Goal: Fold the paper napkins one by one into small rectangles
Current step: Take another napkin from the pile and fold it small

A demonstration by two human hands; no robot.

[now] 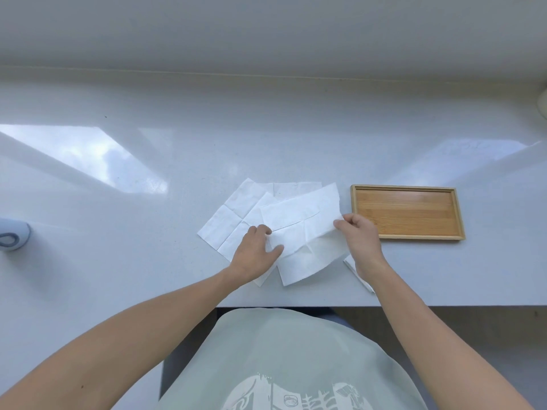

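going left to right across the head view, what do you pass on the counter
grey rounded object → flat napkins → left hand → held napkin → right hand → wooden tray

Left side, you've got open desk (133,261) out to the rounded grey object (13,236) at the edge. The middle's blocked by loose napkins (233,214), with the top napkin (302,214) raised across them. The wooden tray (407,213) sits just beside them on the right, a folded napkin (358,273) lies near the front edge, and beyond is open to the wall (266,39).

Single head-worn wide-angle view, facing forward and steeply down, close over white table (148,261)
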